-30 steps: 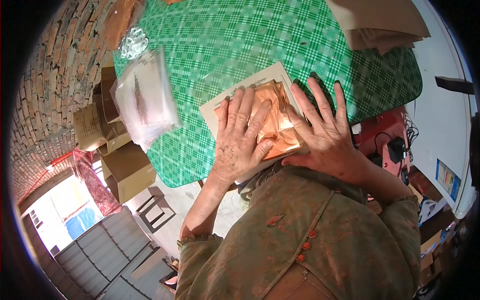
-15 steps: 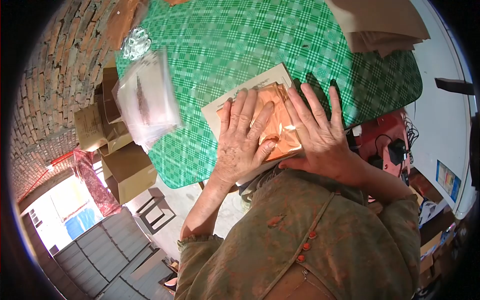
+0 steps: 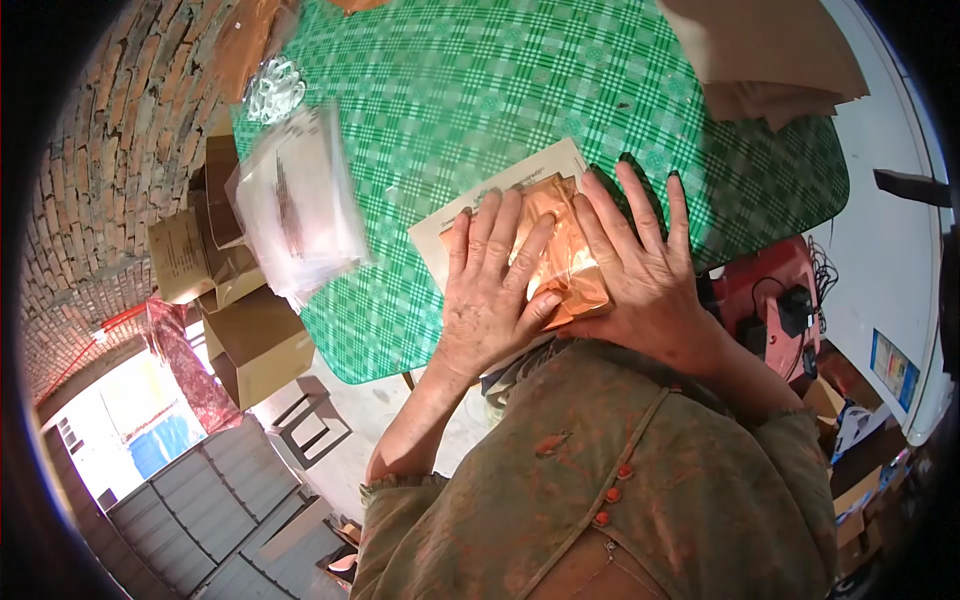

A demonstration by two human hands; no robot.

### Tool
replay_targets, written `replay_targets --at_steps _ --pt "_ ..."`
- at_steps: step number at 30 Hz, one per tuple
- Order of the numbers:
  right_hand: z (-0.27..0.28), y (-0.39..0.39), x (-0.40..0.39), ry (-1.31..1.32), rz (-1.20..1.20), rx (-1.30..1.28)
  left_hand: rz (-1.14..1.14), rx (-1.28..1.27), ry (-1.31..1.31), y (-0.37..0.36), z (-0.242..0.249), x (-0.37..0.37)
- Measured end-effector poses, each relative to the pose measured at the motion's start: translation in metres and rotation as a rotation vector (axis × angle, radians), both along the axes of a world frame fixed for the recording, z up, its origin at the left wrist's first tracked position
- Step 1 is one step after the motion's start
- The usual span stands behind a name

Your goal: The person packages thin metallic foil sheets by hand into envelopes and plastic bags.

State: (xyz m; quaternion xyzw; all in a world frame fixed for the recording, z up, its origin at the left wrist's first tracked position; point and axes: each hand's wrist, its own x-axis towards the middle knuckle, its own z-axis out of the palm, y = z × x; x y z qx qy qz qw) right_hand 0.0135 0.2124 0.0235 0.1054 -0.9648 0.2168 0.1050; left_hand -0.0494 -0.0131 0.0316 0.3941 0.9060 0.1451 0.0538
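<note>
A shiny orange-copper packet (image 3: pixel 560 255), wrapped in film or foil, lies near the table edge closest to my body. Beneath it is a flat cream card or sheet (image 3: pixel 430 232) with small print along its top edge. Spread flat over the packet's left side is my left hand (image 3: pixel 490 280), fingers pointing away from me. My right hand (image 3: pixel 640 265) rests against the packet's right side, its fingers apart and reaching past the card's edge. What lies under both palms is hidden.
The table wears a green checked cloth (image 3: pixel 450 80). Clear plastic bags (image 3: pixel 300 210) lie at its left, below white loops (image 3: pixel 273 90). Brown paper sheets (image 3: pixel 770 60) are at the far right. Cardboard boxes (image 3: pixel 255 345) stand on the left, and a pink-red object with cables (image 3: pixel 765 300) on the right.
The packet and card appear slightly lower and further right, with both hands still spread on the packet. The packet's film shows brighter glare.
</note>
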Motion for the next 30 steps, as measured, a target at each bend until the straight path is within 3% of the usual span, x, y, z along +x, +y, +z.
replay_targets --at_steps 30 --pt "-0.0006 0.0039 -0.0031 0.062 0.044 -0.049 0.002 0.031 0.014 -0.0041 -0.0045 0.0009"
